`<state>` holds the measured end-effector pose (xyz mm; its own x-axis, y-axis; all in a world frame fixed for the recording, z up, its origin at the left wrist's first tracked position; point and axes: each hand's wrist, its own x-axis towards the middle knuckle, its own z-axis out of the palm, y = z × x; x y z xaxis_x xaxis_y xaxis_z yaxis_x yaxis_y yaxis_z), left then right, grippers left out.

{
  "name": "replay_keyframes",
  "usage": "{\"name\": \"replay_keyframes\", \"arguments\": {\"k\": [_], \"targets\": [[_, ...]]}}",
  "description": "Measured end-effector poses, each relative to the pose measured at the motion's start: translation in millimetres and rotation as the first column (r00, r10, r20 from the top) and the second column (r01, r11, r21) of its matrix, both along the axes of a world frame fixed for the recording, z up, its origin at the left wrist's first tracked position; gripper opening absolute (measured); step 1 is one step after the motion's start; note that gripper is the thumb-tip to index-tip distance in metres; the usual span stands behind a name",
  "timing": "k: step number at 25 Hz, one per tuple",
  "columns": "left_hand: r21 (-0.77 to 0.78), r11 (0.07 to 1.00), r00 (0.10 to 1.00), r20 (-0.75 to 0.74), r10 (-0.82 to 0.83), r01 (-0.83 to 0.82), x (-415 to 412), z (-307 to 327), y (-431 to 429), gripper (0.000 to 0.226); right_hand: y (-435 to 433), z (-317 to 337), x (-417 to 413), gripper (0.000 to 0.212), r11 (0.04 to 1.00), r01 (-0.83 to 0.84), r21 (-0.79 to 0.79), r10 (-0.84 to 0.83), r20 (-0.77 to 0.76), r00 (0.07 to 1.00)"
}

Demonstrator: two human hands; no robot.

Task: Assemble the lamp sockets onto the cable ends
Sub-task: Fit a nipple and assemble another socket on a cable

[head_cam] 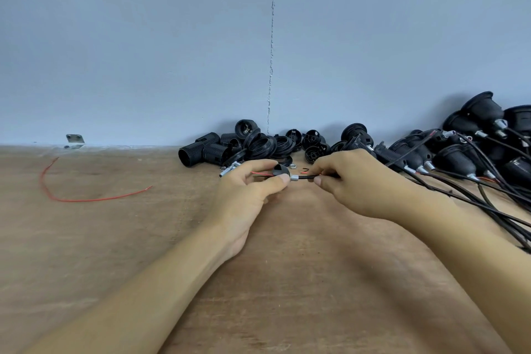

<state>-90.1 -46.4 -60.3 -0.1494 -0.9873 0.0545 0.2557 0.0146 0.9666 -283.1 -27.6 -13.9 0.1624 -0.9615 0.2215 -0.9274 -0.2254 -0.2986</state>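
Metal bracket at wall base; loose red wire on wooden table

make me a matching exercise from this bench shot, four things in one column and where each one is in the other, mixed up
1 red wire
2 metal bracket
3 socket cap
4 black cable

a pinched by the right hand
b held in the left hand
c at the foot of the wall
d lying loose on the table

Pairs: 1-d, 2-c, 3-b, 4-a

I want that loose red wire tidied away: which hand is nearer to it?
Left. The left hand sits to the right of the red wire; the right hand lies beyond it, farther right.
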Motion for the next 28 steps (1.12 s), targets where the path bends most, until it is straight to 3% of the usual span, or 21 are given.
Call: {"name": "replay_keyframes", "arguments": {"k": [4,7,9,12,16,19,22,26,28], "targets": [[-0.219,0.976,0.946,0.317,0.061,0.01,0,-3,6,0.033,1,3,-7,0.014,0.996,0.038,0.078,-0.032,-0.082,0.996],[-0.363,0.927,0.792,0.591,0.154,0.091,-4,-6,11,0.034,2,6,-10,0.014,0.981,0.097,0.165,-0.066,-0.183,0.981],[-0.389,0.913,0.704,0.682,0.196,0.123,-7,-5,11,0.037,3,6,-10,0.019,0.97,0.121,0.21,-0.073,-0.221,0.972],[-0.383,0.916,0.735,0.655,0.177,0.12,-7,-5,8,0.037,2,3,-4,0.032,0.973,0.097,0.207,-0.058,-0.19,0.98],[-0.454,0.886,0.751,0.617,0.235,0.096,-4,-5,3,0.032,3,-12,19,0.028,1.0,-0.023,-0.02,0.025,0.127,0.992],[-0.548,0.825,0.656,0.674,0.341,0.134,5,-5,-4,0.039,6,-28,31,0.034,0.988,-0.134,-0.082,0.147,0.175,0.974],[-0.559,0.805,0.555,0.741,0.377,0.199,18,-4,-13,0.049,2,-37,27,0.034,0.989,-0.113,-0.096,0.13,0.189,0.973],[-0.568,0.822,0.599,0.65,0.469,-0.027,26,-4,-27,0.034,-3,-50,26,0.033,0.98,-0.049,-0.193,0.08,0.154,0.985],[-0.594,0.787,0.543,0.611,0.576,-0.166,30,-4,-35,0.035,-4,-55,26,0.032,0.972,-0.043,-0.232,0.077,0.139,0.987]]}}
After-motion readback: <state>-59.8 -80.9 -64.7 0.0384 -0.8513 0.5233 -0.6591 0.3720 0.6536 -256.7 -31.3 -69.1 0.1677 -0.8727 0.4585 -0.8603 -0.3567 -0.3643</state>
